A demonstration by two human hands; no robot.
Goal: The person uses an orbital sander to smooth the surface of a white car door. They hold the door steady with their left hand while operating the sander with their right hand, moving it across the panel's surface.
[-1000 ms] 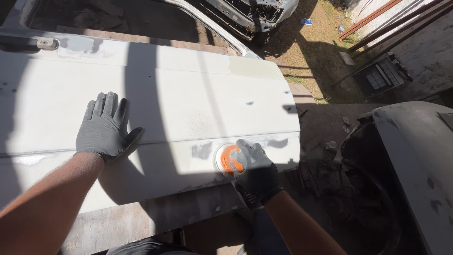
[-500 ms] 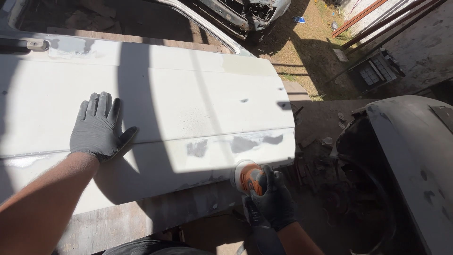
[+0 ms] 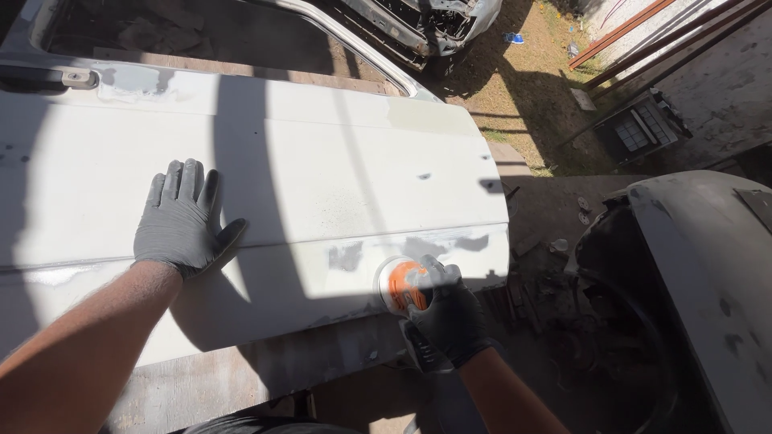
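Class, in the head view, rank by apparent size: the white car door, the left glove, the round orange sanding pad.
1. white car door
2. left glove
3. round orange sanding pad, partly hidden under the right hand

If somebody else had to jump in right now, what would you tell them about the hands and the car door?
Left hand: gloved, flat and open on the white car door, fingers spread.
Right hand: gloved, gripping a round orange sanding tool pressed against the door's lower edge.
Done: grey bare patches show beside the tool, and one more up by the door handle.
Left: most of the door is white paint.
Nearby: a grey car body panel on the right, dirt ground below.
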